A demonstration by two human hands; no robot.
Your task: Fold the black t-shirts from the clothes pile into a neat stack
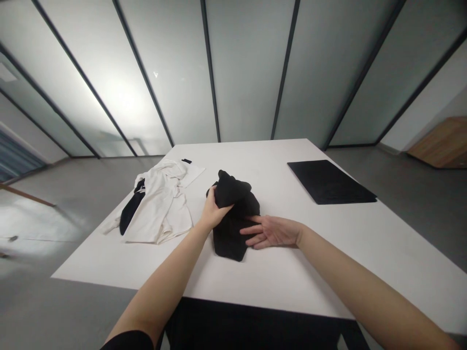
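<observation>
I have the left hand (pixel 211 212) clamped on a bunched black cloth (pixel 233 190), the right hand (pixel 274 232) splayed against it.

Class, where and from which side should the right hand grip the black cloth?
Probably the right edge of the lower end, coming from the right: that flatter part of the black cloth juts toward the camera by the open right hand, while the left hand holds the bunched top.
</observation>
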